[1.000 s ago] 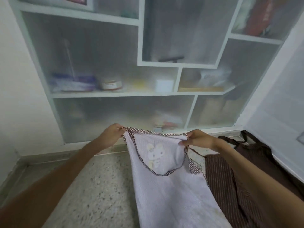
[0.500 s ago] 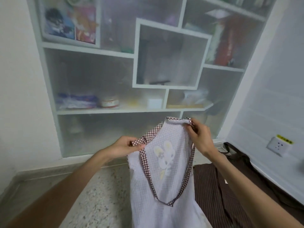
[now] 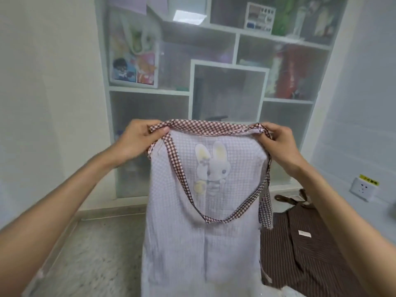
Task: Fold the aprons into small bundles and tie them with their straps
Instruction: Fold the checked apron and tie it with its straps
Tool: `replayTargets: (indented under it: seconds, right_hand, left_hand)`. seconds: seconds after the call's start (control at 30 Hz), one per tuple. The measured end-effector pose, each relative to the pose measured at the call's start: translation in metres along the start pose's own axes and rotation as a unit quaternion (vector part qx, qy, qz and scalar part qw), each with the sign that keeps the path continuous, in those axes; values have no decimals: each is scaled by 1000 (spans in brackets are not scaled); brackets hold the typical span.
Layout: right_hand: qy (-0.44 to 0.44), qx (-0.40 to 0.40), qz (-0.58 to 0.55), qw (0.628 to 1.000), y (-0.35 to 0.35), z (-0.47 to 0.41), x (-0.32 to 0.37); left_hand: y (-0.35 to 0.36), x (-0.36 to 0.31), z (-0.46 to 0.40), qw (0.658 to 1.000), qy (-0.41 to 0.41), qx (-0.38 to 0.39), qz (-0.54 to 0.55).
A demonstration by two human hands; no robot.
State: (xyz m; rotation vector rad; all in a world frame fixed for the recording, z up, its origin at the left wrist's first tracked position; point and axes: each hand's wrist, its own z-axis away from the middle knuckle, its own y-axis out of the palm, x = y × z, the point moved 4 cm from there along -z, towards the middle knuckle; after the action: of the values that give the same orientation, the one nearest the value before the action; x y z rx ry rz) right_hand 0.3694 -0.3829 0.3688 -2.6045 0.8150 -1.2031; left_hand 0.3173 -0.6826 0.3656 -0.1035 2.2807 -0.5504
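Both hands have risen and drawn apart since the earlier frames, so the apron's top edge, slack and bunched before, now runs taut and level between them, and the view has tilted up to take in more of the shelving

White built-in shelving (image 3: pixel 214 91) fills the wall behind, its compartments holding blurred things, among them a cartoon picture (image 3: pixel 134 70) at upper left and something red (image 3: pixel 288 73) at right. Speckled floor (image 3: pixel 96 260) lies below it at left. On the wall at right sits a white socket (image 3: pixel 362 188) with a yellow label.

Held up in mid-air at the centre is the lilac checked apron (image 3: pixel 201 243), hanging full length from its top edge and running out of view at the bottom. A rabbit print (image 3: pixel 211 168) shows on its bib. Its brown gingham neck strap (image 3: pixel 205 218) droops in a loop across the front, and the same gingham binds the top edge. A brown striped apron (image 3: pixel 300 254) lies on the floor just to the right, partly behind the lilac one, its dark straps trailing toward the wall and a small white label on it.

The left hand (image 3: pixel 139 139) pinches the top left corner, thumb curled over the gingham binding. The right hand (image 3: pixel 278 144) grips the top right corner, fingers curled round the bunched binding and strap
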Motion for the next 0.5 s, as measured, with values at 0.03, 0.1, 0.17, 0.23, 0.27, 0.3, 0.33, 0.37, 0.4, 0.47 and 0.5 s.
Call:
replayTargets:
  seconds: [0.03, 0.1, 0.17, 0.23, 0.27, 0.3, 0.33, 0.37, 0.4, 0.47, 0.5]
  right_hand:
    - [-2, 2, -28, 1000, 1, -1, 14]
    - [-15, 5, -59, 998, 4, -6, 37]
    - [-18, 15, -71, 997, 16, -14, 45]
    - [0, 19, -72, 997, 31, -22, 38]
    - [13, 23, -63, 998, 43, -25, 30]
    - [28, 34, -48, 998, 55, -29, 18]
    - [46, 50, -27, 997, 70, -32, 4]
    - [65, 71, -2, 995, 86, -34, -13]
    - [81, 94, 27, 992, 102, -37, -31]
    - [111, 127, 86, 982, 139, -45, -73]
    - [126, 128, 120, 976, 150, -46, -88]
  left_hand:
    - [-12, -17, 2, 1000, 4, -6, 9]
    - [-37, -35, 0, 1000, -3, -12, 12]
    - [-56, -38, -3, 999, -34, -5, -18]
    - [-65, -27, -10, 993, -98, 20, -69]
    - [-69, -16, -14, 984, -130, 36, -116]
    - [-71, -1, -17, 973, -157, 51, -164]
    - [-72, 17, -20, 959, -179, 63, -213]
    - [-71, 37, -23, 945, -198, 74, -250]
    - [-69, 58, -25, 930, -218, 85, -282]
    - [-63, 110, -32, 898, -250, 102, -347]
    - [-58, 130, -32, 882, -269, 110, -371]
